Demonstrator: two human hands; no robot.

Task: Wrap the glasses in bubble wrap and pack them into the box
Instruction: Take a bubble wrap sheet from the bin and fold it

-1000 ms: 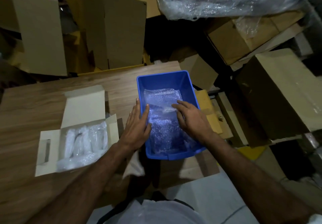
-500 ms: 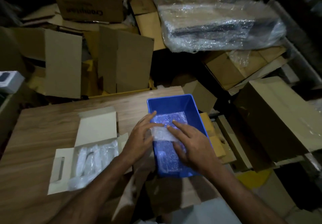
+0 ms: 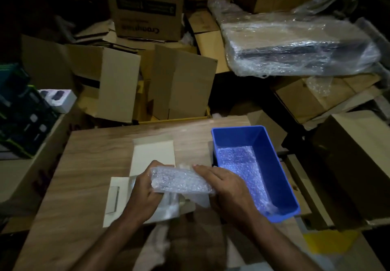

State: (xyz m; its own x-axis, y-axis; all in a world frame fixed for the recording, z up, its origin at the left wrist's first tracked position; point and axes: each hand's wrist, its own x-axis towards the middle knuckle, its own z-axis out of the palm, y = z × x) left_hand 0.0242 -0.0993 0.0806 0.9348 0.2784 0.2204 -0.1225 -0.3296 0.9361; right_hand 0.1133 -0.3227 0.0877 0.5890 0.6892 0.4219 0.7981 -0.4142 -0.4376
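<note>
From the head view, my left hand point(image 3: 145, 190) and right hand point(image 3: 228, 188) each have the grip closed on one end of a bubble wrap bundle point(image 3: 179, 181), held above the open white box point(image 3: 118, 199) on the counter point(image 3: 90, 159), I think to lower it inside. More wrap point(image 3: 242, 165) lines the blue bin point(image 3: 272, 165), ready at my right

A wood-grain tabletop point(image 3: 95, 165) sits in a dim storeroom, hemmed in by heaps of flattened and open brown cardboard cartons point(image 3: 118, 81). A bulky bundle sheathed in clear plastic film point(image 3: 295, 45) lies on the pile behind.
</note>
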